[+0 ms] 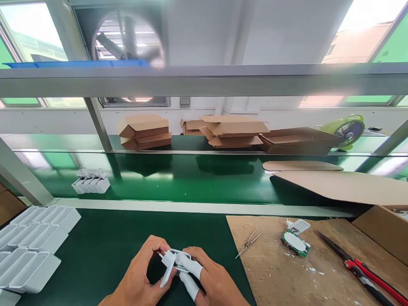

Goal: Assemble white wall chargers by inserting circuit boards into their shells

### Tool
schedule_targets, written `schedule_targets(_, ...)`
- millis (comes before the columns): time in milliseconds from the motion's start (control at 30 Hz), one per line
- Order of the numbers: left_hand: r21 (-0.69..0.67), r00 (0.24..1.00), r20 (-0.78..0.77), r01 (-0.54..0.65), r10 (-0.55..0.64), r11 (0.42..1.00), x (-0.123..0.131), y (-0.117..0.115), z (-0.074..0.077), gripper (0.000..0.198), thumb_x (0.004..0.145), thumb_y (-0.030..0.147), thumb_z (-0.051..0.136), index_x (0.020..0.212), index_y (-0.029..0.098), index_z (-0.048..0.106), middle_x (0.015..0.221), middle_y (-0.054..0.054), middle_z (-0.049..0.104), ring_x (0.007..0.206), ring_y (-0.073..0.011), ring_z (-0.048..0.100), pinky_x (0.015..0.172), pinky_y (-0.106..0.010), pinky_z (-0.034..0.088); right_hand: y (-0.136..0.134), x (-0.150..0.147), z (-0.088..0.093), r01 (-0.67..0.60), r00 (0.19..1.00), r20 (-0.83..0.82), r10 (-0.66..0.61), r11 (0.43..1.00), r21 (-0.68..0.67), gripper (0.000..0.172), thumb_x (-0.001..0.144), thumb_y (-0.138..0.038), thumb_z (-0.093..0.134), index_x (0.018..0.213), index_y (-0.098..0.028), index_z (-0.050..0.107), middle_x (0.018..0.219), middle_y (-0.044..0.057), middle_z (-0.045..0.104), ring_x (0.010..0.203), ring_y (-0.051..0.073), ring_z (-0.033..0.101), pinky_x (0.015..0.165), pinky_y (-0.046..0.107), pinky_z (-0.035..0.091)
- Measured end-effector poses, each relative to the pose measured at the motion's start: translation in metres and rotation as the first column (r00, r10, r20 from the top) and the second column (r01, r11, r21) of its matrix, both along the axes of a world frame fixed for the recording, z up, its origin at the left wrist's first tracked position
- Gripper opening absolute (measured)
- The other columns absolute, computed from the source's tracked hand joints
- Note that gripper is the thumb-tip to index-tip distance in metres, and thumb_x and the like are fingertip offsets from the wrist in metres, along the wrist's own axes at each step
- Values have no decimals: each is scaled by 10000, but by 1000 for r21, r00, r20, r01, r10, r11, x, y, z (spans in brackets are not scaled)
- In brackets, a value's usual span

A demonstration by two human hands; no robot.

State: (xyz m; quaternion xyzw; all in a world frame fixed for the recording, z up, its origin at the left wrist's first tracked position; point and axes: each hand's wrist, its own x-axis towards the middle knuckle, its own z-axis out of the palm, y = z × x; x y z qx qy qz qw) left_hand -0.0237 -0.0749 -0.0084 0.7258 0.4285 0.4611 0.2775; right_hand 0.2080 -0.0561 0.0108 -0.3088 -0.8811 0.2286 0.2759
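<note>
Low in the middle of the head view, my left hand (145,272) pinches a small white plastic part (170,263) between thumb and forefinger. From the other side my right hand (208,276) grips the same part, with white covers on the thumb and a finger. Fingers hide much of the piece, so its inner side cannot be made out. On the brown board to the right lies a green circuit board (296,243) with a white oblong face. Against it rests another white plastic piece (299,226). Tweezers (248,243) lie near the board's left edge.
White plastic housings (40,229) stand in rows at left. Red-and-black long-nosed pliers (357,263) lie on the brown board (270,280). Behind a metal rail, the green belt (191,182) carries small white parts (91,182) and cardboard sheets (344,185). Cardboard boxes (236,129) and a green fan (346,129) stand beyond.
</note>
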Motion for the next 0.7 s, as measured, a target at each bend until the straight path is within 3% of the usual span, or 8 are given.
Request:
schedule_targets(133, -49, 1000, 15, 0, 1, 999, 0, 1, -2, 177, 1001, 290, 623, 1148, 290, 524, 1026, -25, 635, 895, -208, 657, 826, -329, 585, 4, -1, -6, 57, 998, -8, -57, 996, -63, 373, 976, -171, 501, 1327, -239, 604, 1231, 118, 719, 992, 229, 748, 860, 337, 623)
schedule_targets(367, -95, 1000, 26, 16, -14, 995, -2, 1, -2, 161, 1002, 294, 614, 1142, 290, 534, 1019, -23, 648, 901, -214, 673, 834, -341, 594, 7, -2, -9, 17, 998, 60, -18, 1000, 27, 405, 898, -132, 465, 1242, -192, 669, 1099, 144, 685, 898, 251, 684, 748, 371, 595)
schedule_targets(433, -113, 999, 37, 6, -2, 994, -3, 0, -7, 299, 974, 275, 666, 1237, 299, 525, 1097, -35, 666, 992, -237, 699, 915, -382, 607, 7, -3, -10, 32, 998, -45, -35, 997, -64, 394, 907, -163, 496, 1256, -201, 674, 1129, 141, 679, 930, 246, 680, 788, 377, 591)
schedule_targets(467, -116, 999, 37, -2, 6, 993, -3, -1, -11, 490, 921, 262, 743, 1340, 308, 494, 1178, -51, 669, 1082, -266, 702, 987, -423, 600, 7, -4, -10, 42, 988, -138, -65, 986, -161, 383, 914, -196, 525, 1267, -214, 673, 1160, 138, 682, 959, 244, 684, 821, 384, 591)
schedule_targets(500, -112, 999, 30, -12, 15, 994, -2, -1, -15, 727, 846, 237, 825, 1451, 319, 430, 1272, -71, 656, 1180, -303, 685, 1061, -471, 578, 7, -6, -11, 36, 963, -243, -115, 952, -305, 370, 926, -244, 558, 1277, -228, 671, 1185, 131, 691, 993, 246, 692, 858, 394, 592)
schedule_targets(567, -59, 1000, 5, -28, 29, 998, 2, -3, -22, 1085, 734, 169, 901, 1597, 349, 269, 1410, -103, 605, 1309, -360, 628, 1152, -554, 518, 6, -10, -12, -66, 872, -415, -260, 777, -626, 377, 936, -384, 634, 1275, -227, 681, 1165, 123, 734, 1032, 266, 720, 914, 432, 596)
schedule_targets(633, 35, 999, -10, -39, 39, 999, 8, -5, -25, 1083, 783, 140, 836, 1628, 379, 204, 1428, -107, 589, 1306, -358, 626, 1144, -583, 518, 5, -15, -12, -225, 783, -477, -398, 534, -815, 488, 896, -549, 714, 1234, -197, 711, 1061, 121, 779, 1013, 300, 756, 940, 482, 599)
schedule_targets(700, 121, 998, -8, -56, 58, 991, 13, -6, -24, 964, 862, 125, 722, 1624, 395, 196, 1423, -104, 587, 1286, -338, 632, 1130, -578, 527, 3, -19, -11, -328, 737, -498, -457, 402, -855, 619, 822, -659, 778, 1185, -159, 740, 1002, 136, 795, 1000, 335, 775, 975, 538, 585)
